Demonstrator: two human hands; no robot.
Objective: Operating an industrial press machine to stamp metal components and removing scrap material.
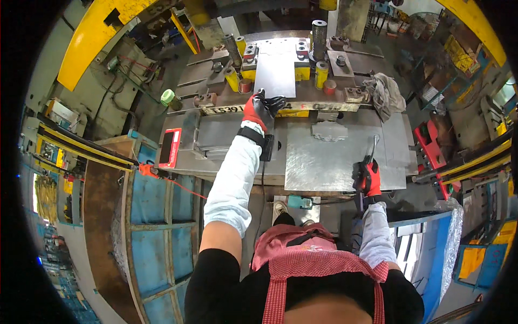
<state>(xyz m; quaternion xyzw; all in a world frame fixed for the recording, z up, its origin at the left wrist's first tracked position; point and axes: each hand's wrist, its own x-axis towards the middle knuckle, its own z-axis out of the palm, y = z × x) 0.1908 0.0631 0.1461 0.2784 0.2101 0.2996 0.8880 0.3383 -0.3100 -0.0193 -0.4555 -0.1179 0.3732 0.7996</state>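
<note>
My left hand [263, 112], in a red and black glove, reaches forward to the near edge of a bright, flat metal sheet [276, 70]. Its fingers are closed at that edge, partly hiding it. The sheet lies across a die [345, 102] in the press, between bolted blocks and yellow posts. My right hand [369, 178], gloved alike, is wrapped round a slim metal tool with a rounded end [374, 144]; its exact kind is unclear. It rests low over the right part of a wide metal plate [318, 162] on the bench.
Cut metal pieces [329, 130] lie on the plate's far side. A grey rag [386, 94] hangs at the die's right. Left are a red-framed flat device [170, 147] and a green-capped container [168, 97]. Yellow press arches [97, 43] curve overhead. A teal cabled box [299, 202] sits below the bench.
</note>
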